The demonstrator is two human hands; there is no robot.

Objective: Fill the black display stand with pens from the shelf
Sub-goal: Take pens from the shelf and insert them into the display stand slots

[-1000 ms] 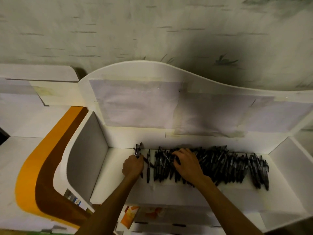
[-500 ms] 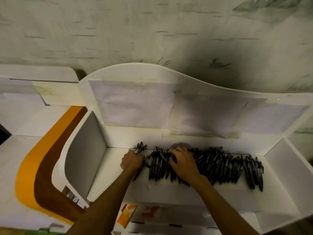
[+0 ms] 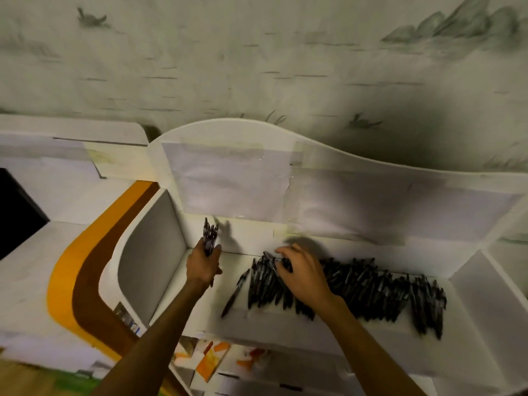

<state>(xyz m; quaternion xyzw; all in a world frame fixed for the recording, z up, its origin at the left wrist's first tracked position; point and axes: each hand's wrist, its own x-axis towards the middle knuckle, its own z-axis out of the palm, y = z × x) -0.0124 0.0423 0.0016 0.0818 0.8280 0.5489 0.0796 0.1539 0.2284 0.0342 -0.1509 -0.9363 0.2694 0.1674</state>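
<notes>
a small bundle of pens is gripped upright in the left hand, the fingers curled tightly round the barrels, with the tips standing above the fist near the back left corner of the white shelf. the right hand is laid over the left end of the row of black pens, its fingers bent down among them; whether a pen is actually pinched cannot be told, since the fingertips are blurred. the two hands are held apart. one stray pen is seen lying slanted on the shelf floor between them, just beside the row. the black display stand is not seen in the view
</notes>
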